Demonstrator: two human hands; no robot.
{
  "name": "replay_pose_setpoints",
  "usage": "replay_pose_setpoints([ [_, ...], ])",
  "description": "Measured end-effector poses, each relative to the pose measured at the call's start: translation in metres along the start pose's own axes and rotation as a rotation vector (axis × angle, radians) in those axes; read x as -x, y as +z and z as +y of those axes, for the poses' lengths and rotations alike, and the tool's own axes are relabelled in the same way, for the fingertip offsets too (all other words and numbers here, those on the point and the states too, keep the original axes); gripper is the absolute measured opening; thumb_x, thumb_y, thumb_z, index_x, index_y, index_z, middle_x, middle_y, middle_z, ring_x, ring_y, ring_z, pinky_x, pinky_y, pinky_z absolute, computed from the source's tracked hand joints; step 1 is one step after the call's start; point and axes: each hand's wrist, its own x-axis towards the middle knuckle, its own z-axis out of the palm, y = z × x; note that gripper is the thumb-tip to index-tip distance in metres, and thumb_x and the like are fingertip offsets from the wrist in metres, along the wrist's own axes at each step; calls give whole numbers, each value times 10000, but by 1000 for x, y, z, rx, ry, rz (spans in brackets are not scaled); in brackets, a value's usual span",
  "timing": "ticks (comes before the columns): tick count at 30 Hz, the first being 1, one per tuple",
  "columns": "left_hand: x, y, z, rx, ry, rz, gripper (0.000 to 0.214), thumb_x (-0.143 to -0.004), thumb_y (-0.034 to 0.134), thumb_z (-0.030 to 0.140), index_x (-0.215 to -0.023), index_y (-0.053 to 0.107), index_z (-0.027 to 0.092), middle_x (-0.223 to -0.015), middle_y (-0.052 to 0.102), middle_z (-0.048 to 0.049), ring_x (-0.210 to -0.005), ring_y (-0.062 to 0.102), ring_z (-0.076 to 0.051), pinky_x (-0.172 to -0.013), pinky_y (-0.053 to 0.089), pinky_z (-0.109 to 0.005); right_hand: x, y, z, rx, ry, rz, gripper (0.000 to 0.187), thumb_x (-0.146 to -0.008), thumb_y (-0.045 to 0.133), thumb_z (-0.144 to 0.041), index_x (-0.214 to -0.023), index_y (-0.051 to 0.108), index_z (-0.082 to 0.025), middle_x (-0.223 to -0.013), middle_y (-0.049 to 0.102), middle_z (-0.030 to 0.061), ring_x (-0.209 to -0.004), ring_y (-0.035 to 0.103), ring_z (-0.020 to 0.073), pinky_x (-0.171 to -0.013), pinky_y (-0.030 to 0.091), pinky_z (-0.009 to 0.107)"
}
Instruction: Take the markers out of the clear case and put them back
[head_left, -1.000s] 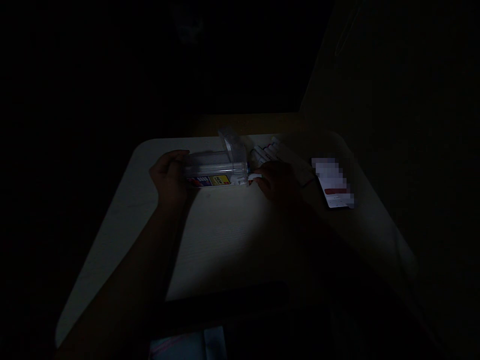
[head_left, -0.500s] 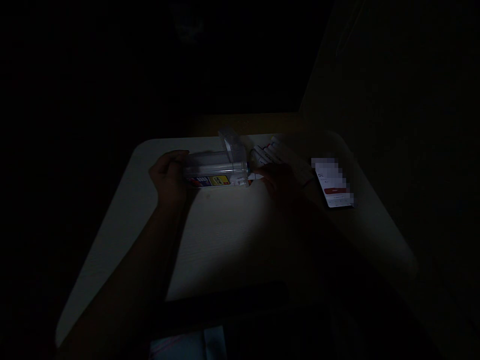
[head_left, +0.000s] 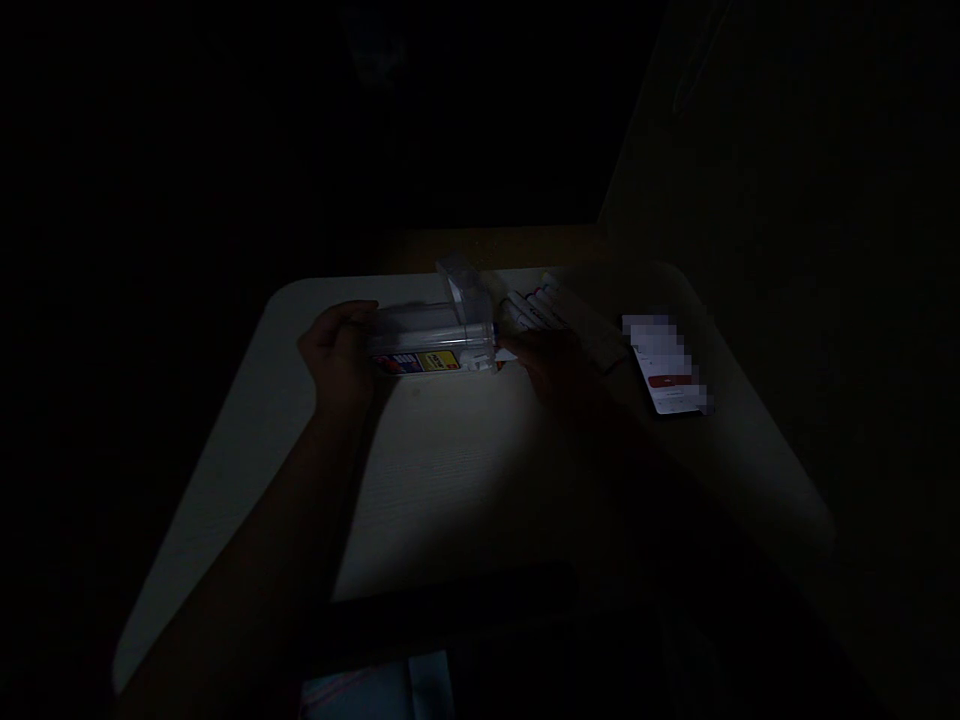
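My left hand (head_left: 339, 350) is wrapped round the closed end of a clear plastic case (head_left: 427, 340) lying on its side. The case has a purple and yellow label (head_left: 416, 363) on its near side, and its clear lid (head_left: 463, 288) is tilted up at the right end. My right hand (head_left: 551, 365) is at that open end, its fingers pinched on a white marker (head_left: 507, 354) that is mostly hidden. Just beyond the right hand lie several white markers (head_left: 532, 308) with coloured ends. Deep shadow covers much of the right hand.
A lit phone (head_left: 667, 368) lies on the right side of the pale table (head_left: 427, 460). The table has rounded far corners. Dark surroundings hide most of the room. A pale blue patterned cloth-like patch (head_left: 375, 688) shows at the bottom edge.
My right hand has shifted slightly left, closer to the mouth of the case, with the marker. My left hand and the case have stayed in place.
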Motion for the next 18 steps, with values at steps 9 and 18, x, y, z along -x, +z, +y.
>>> replay_pose_setpoints([
  [9, 2, 3, 6, 26, -7, 18, 148, -670, 565, 192, -729, 693, 149, -672, 609, -6, -595, 502, -71, -556, 353, -208, 2, -4, -10, 18, 15, 40, 408, -886, 376, -205, -1271, 509, -193, -1122, 616, 100, -992, 543, 212, -885, 329, 366],
  [18, 3, 4, 6, 36, -23, 26, 128, -671, 570, 198, -701, 689, 163, -677, 608, -4, -614, 514, -85, -558, 368, -213, -6, 2, -10, 20, -14, -9, 396, -890, 334, -171, -1222, 546, -210, -1079, 623, 80, -949, 550, 192, -806, 354, 332],
])
